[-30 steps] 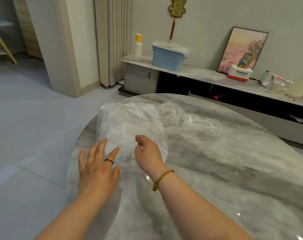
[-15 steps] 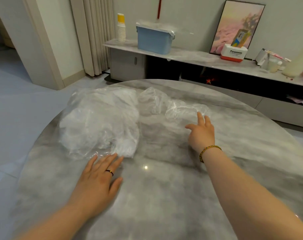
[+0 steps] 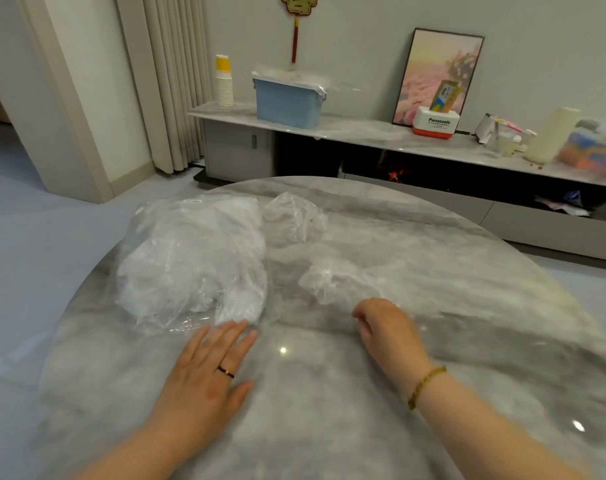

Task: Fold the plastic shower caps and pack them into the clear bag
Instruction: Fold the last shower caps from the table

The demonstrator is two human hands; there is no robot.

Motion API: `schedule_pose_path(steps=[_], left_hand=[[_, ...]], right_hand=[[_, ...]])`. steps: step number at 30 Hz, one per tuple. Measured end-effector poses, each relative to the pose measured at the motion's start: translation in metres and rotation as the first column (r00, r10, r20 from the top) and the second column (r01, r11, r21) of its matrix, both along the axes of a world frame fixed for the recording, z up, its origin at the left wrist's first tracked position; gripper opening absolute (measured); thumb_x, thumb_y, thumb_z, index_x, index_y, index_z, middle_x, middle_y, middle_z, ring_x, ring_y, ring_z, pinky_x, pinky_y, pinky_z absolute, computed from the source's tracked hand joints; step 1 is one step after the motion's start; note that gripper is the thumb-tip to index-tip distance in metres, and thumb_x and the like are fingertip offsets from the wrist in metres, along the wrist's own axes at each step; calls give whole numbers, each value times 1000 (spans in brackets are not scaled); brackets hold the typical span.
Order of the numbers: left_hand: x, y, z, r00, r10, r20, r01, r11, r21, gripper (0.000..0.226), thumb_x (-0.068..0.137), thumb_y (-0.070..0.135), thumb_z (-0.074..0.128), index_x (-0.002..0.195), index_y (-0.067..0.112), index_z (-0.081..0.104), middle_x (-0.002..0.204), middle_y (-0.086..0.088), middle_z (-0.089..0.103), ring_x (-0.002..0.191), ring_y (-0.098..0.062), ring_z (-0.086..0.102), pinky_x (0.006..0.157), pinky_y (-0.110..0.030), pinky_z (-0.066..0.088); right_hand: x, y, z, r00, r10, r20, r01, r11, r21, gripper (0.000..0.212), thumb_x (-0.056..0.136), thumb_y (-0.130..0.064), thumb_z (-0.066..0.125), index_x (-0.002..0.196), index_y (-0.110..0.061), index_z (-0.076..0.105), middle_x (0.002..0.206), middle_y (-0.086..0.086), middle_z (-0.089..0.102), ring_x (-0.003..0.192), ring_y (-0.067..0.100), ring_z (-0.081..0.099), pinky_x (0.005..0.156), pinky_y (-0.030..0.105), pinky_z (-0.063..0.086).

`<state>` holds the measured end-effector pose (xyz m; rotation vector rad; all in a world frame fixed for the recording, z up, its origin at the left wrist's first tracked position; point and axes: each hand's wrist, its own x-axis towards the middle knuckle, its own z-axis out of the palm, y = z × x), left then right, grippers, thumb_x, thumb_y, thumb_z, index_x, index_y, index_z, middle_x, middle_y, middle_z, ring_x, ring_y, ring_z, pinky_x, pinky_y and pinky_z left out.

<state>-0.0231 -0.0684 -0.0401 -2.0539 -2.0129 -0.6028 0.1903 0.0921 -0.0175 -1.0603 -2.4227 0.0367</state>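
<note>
Head-worn wide-angle view, looking forward and down, close over table [image 3: 329,427]

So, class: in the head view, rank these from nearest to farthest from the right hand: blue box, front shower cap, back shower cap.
1. Front shower cap, just ahead.
2. Back shower cap, far side of table.
3. Blue box, shelf beyond.

left hand [image 3: 204,372] flat, right hand [image 3: 388,327] curled

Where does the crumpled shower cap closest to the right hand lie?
In the head view, the shower cap lies on the table, just beyond the right hand, right of the clear bag.
</note>
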Motion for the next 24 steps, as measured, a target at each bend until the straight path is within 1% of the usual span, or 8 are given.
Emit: schedule_pose_path(steps=[3,6,10,13,16,19,21,24], left_hand=[[25,-8,11,990,-140,23,140,990,27,71,90,59,25,148,24,6,148,5,22,141,-4,10,113,-23,6],[49,-24,13,973,-229,-2,229,971,-63,91,64,60,37,146,24,18,136,7,40,122,-11,39,109,-22,12],[55,-38,7,945,-318,72,323,943,-84,39,57,56,41,92,40,49,87,25,65,98,4,49,96,-18,31],[57,-47,7,935,-231,268,297,925,-239,32,61,54,41,62,28,59,70,26,63,79,8,56,85,-5,42],[57,-50,8,861,-58,506,260,904,-339,23,79,47,47,69,32,60,71,33,60,82,6,54,80,0,30],[57,-43,7,727,128,675,166,920,-354,32,93,19,53,63,29,54,59,17,61,61,9,55,69,-10,42],[62,-40,10,727,215,652,67,923,-379,30,95,22,50,65,29,50,51,11,57,52,6,56,61,-11,43],[71,-39,21,867,252,430,-73,917,-391,29,96,34,44,67,34,39,48,11,48,64,-4,53,49,-10,30]], right_hand=[[26,-62,-8,982,177,71,-178,984,2,17,64,-27,41,80,-29,45,63,-12,59,54,5,56,56,16,36],[42,-113,-5,955,271,117,-267,962,-52,23,64,-30,40,87,-32,40,65,-20,59,55,-5,54,55,9,37],[54,-149,-9,961,270,67,-251,946,-207,28,67,-29,39,94,-31,43,66,-18,62,64,-1,57,58,4,36],[59,-162,-8,971,133,-199,-227,776,-588,16,80,-30,43,95,-35,46,84,-26,60,80,2,56,68,9,39],[54,-157,-6,884,-197,-424,-181,690,-700,30,89,1,46,85,-29,50,61,-5,57,56,-1,57,63,13,46],[49,-151,-5,809,-405,-426,-89,632,-770,31,90,4,45,79,-25,50,69,0,52,39,2,51,46,15,44],[49,-147,-6,817,-424,-390,-12,664,-748,32,90,1,46,76,-27,45,72,-5,50,37,4,47,42,14,40],[50,-141,-12,901,-350,-256,137,790,-598,37,91,-5,47,71,-33,33,78,-9,46,55,4,44,52,9,36]])
